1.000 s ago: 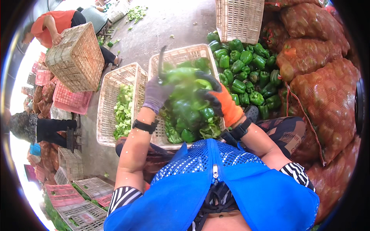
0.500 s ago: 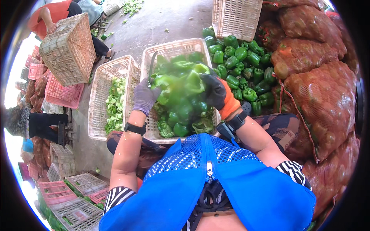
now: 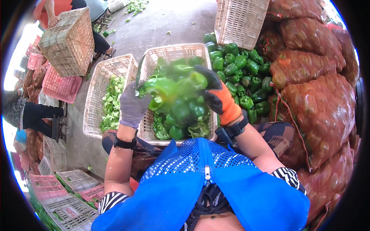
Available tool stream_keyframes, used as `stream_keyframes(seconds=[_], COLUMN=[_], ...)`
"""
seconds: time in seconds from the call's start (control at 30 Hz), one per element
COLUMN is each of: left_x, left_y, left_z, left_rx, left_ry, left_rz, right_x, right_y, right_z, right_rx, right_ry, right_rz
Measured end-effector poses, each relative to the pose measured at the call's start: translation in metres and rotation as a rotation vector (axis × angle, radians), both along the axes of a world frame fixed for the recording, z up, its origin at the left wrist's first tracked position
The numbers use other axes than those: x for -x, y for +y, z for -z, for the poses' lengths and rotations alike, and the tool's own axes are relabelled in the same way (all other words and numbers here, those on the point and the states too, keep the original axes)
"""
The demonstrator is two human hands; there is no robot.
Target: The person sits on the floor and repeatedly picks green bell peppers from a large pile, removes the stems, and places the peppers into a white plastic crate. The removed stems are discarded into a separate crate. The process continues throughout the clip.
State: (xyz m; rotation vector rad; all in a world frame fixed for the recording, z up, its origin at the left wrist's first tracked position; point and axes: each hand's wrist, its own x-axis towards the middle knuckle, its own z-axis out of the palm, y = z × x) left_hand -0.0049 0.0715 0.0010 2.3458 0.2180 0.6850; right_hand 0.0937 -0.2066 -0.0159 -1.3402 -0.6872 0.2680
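Note:
My left hand (image 3: 133,103), in a grey-purple glove, is closed around a knife (image 3: 141,69) whose thin curved blade points up and away from me. A cut-open green bell pepper piece (image 3: 152,87) is against its fingertips. My right hand (image 3: 220,96), in a black and orange glove, grips another green bell pepper piece (image 3: 197,81) from the right. Both hands are above a pale plastic crate (image 3: 145,133) holding several opened green peppers (image 3: 178,131). A blur over the picture's middle hides how the pieces meet between my hands.
On my left is a crate (image 3: 89,115) of pale green pepper cores (image 3: 111,104). Whole peppers (image 3: 241,73) are heaped to the right beneath a tilted crate (image 3: 241,23), beside stacked red mesh sacks (image 3: 318,115). At far left a person (image 3: 50,11) holds a crate (image 3: 67,42).
My hands have drawn slightly apart, the left one moving left and down with the knife. The right hand has turned, showing more orange. The whole view has shifted a little.

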Motion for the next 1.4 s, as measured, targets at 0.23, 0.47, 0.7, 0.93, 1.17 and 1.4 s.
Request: stream_keyframes(seconds=[0.23,0.47,0.7,0.93,1.17,1.4], left_x=[0.014,0.014,0.004,-0.009,-0.017,-0.035], left_y=[-0.007,-0.012,-0.045,-0.056,-0.032,0.006], left_z=[0.008,-0.008,-0.015,-0.007,-0.016,-0.013], left_rx=[0.116,0.041,-0.431,-0.392,-0.207,0.161], left_ry=[-0.027,0.017,-0.173,-0.013,0.027,0.226], left_rz=[0.082,0.049,0.059,0.153,0.198,-0.034], right_x=[-0.006,-0.006,0.022,0.018,0.013,0.019], right_y=[0.021,0.036,0.054,0.057,0.035,0.02], right_z=[0.008,0.0,0.02,0.078,0.059,0.039], right_rx=[0.092,0.118,0.138,0.353,0.331,0.088], right_ry=[-0.251,0.027,0.325,-0.564,-0.515,0.325], right_rz=[-0.003,-0.004,-0.171,0.086,0.079,0.045])
